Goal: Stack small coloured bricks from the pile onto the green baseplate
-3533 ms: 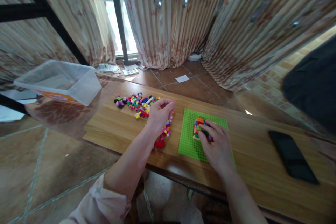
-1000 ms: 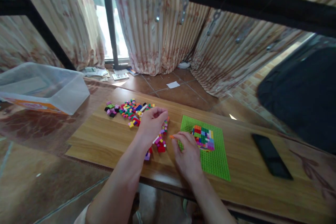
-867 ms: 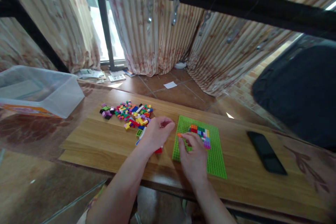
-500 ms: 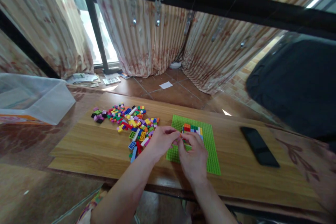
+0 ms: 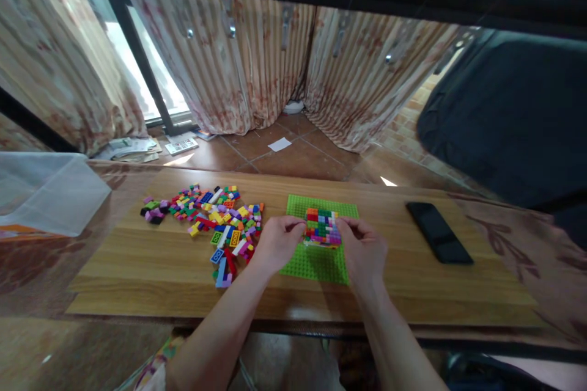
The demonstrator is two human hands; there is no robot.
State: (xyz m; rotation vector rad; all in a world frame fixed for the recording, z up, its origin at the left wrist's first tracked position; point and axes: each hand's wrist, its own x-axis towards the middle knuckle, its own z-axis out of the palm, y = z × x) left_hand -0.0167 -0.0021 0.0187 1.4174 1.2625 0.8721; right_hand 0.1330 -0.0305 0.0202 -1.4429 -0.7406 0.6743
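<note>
Head view: both bare hands meet over a multicoloured block build of plastic bricks (image 5: 323,230), one at each side of it.
Block build: on or just above the middle part of a square, bright green studded baseplate (image 5: 316,267); which of the two cannot be told. Its top shows orange and red at 10 o'clock, with pink and purple toward 6 o'clock.
Left hand (image 5: 280,243): at the build's 9 o'clock side, thumb and forefinger tips drawn together against its edge; whether these fingers grip the build or a small piece cannot be told.
Right hand (image 5: 364,249): at the build's 3 o'clock side, thumb and forefinger curled in to its edge; how firmly the fingers close cannot be told.
Loose brick pile: small multicoloured plastic bricks (image 5: 223,218) spread at 9 o'clock of the baseplate, on the wood-grained brown counter (image 5: 137,263).
Phone: black, flat, rectangular phone (image 5: 439,232) at 3 o'clock of the baseplate, well apart.
Box: translucent plastic box with an orange label (image 5: 77,195), at far 9 o'clock, cut by the picture edge.
Floor: white sheet of paper (image 5: 279,145) on brown tiles at 11 o'clock, near the striped, flower-patterned curtains (image 5: 261,67).
</note>
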